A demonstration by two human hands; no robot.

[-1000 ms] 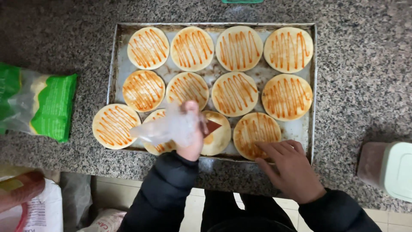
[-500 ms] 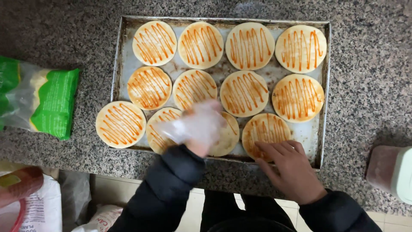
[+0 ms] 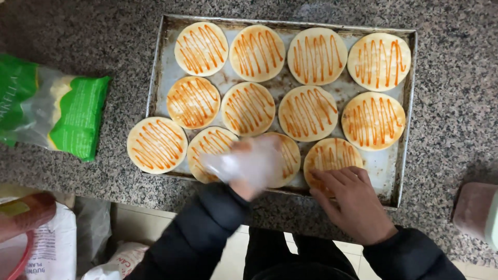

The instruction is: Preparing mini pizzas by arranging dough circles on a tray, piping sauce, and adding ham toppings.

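At the far left of the granite counter (image 3: 104, 41) we see a green and clear bag (image 3: 49, 106), lying well apart from the metal baking tray (image 3: 158, 67). The tray holds eleven round dough bases, each striped with orange-red sauce; the lower-left base (image 3: 156, 145) overhangs the tray's near edge. Moving right, our left hand (image 3: 249, 166), wrapped in a thin clear plastic glove or bag, is blurred over two bases in the near row, the second base (image 3: 210, 150) and the third base (image 3: 285, 158). Compared with half a second ago, it sits at much the same spot but lower and more smeared, which we read as a quick rubbing stroke that spreads sauce across these bases; those farther back keep their crisp zigzag lines. Whether its fingers are flat or curled we cannot tell through the blur. Farther right, our right hand (image 3: 350, 205) lies open and flat, fingertips pressing the near edge of the fourth base (image 3: 332, 158), gripping nothing, as it did before. At the far right stands a pale lidded container (image 3: 474, 212).
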